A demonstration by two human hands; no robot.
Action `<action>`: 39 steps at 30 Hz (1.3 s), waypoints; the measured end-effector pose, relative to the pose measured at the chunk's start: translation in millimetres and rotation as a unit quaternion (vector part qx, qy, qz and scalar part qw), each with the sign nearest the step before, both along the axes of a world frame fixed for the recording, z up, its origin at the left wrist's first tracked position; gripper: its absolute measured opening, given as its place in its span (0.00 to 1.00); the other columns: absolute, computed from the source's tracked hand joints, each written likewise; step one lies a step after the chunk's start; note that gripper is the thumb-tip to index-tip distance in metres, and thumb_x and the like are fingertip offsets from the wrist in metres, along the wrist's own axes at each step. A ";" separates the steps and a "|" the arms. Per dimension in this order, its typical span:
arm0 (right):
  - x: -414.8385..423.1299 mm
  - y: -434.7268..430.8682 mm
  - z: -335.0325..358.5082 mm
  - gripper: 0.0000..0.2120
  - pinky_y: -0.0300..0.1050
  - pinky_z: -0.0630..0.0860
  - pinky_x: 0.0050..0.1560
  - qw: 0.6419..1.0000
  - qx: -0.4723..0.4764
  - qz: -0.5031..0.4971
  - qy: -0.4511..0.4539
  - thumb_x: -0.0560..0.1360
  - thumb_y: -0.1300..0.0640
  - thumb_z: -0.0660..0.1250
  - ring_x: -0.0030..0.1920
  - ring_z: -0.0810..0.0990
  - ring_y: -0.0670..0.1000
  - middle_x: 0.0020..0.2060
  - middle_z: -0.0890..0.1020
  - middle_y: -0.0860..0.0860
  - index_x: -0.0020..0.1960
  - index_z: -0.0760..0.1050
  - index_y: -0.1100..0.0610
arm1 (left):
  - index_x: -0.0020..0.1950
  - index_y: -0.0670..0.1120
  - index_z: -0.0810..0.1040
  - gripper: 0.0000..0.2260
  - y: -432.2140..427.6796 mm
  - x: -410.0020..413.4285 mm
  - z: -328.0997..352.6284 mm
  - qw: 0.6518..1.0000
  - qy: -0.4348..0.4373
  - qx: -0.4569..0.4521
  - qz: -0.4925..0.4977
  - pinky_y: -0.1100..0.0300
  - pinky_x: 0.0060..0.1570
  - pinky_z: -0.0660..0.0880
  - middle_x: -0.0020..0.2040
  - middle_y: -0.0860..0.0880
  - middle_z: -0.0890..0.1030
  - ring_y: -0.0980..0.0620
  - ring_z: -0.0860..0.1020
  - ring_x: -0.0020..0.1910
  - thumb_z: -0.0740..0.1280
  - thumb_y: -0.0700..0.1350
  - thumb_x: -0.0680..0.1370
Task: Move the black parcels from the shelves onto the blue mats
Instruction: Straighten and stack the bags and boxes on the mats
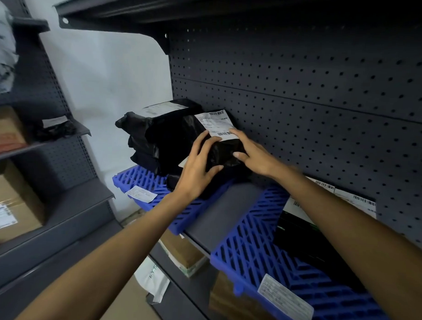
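A black parcel [223, 150] with a white barcode label sits on top of a pile of black parcels [163, 134] on the left blue mat [179, 206]. My left hand [197, 169] grips its near left edge, thumb under the front. My right hand [251, 151] lies on its right side, fingers spread over the label and wrap. A second blue mat [261, 252] lies to the right, with another black parcel [305, 239] on it, partly hidden by my right forearm.
The dark pegboard shelf back [303, 91] rises behind the mats, and an upper shelf [162, 12] overhangs. Cardboard boxes [10, 205] and a small black parcel [55, 129] sit on the left shelving. More boxes [183, 252] lie under the mat shelf. A loose label [141, 193] rests on the left mat.
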State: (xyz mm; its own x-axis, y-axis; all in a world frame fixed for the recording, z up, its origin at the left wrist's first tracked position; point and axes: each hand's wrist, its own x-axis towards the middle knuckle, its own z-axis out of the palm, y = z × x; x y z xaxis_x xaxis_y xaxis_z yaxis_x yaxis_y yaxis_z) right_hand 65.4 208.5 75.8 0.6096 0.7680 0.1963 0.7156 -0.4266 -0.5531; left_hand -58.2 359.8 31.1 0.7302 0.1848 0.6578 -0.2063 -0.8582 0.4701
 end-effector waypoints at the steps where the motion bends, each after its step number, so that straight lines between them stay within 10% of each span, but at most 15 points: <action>1: -2.1 0.7 1.2 0.32 0.49 0.64 0.71 1.000 -0.003 -0.002 -0.003 0.82 0.59 0.60 0.72 0.65 0.55 0.75 0.63 0.55 0.79 0.49 0.47 | 0.73 0.50 0.67 0.29 1.3 -1.2 0.0 1.000 -0.004 -0.002 -0.001 0.75 0.67 0.57 0.77 0.50 0.58 0.53 0.63 0.74 0.73 0.40 0.74; 8: -25.4 5.5 3.9 0.33 0.52 0.63 0.73 0.999 0.002 -0.034 -0.004 0.80 0.57 0.64 0.72 0.65 0.55 0.75 0.63 0.54 0.79 0.50 0.47 | 0.71 0.50 0.68 0.29 19.7 -13.0 4.0 1.000 -0.013 0.004 -0.022 0.82 0.65 0.53 0.76 0.51 0.61 0.61 0.61 0.73 0.74 0.39 0.73; 28: -106.9 84.8 -0.9 0.40 0.55 0.69 0.69 0.978 0.035 -0.201 -0.042 0.74 0.57 0.73 0.70 0.69 0.57 0.71 0.68 0.58 0.79 0.53 0.49 | 0.72 0.52 0.66 0.29 125.4 -40.7 25.7 0.981 0.057 0.037 -0.184 0.63 0.70 0.61 0.75 0.51 0.59 0.55 0.61 0.74 0.71 0.35 0.75; 39: -131.0 121.5 -13.6 0.41 0.56 0.68 0.69 0.946 0.059 -0.312 -0.067 0.74 0.60 0.73 0.70 0.69 0.57 0.71 0.69 0.57 0.78 0.54 0.47 | 0.79 0.50 0.54 0.40 141.5 -38.6 33.8 0.915 0.062 0.398 -0.005 0.47 0.59 0.72 0.75 0.43 0.63 0.38 0.61 0.74 0.74 0.43 0.73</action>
State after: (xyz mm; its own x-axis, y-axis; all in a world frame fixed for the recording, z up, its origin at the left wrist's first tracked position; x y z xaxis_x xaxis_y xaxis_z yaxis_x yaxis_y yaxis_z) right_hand -65.6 330.0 62.2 0.9005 0.2348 0.3660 0.4120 -0.7300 -0.5453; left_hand -96.8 501.3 64.9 0.8072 -0.3241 0.4934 -0.2034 -0.9373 -0.2829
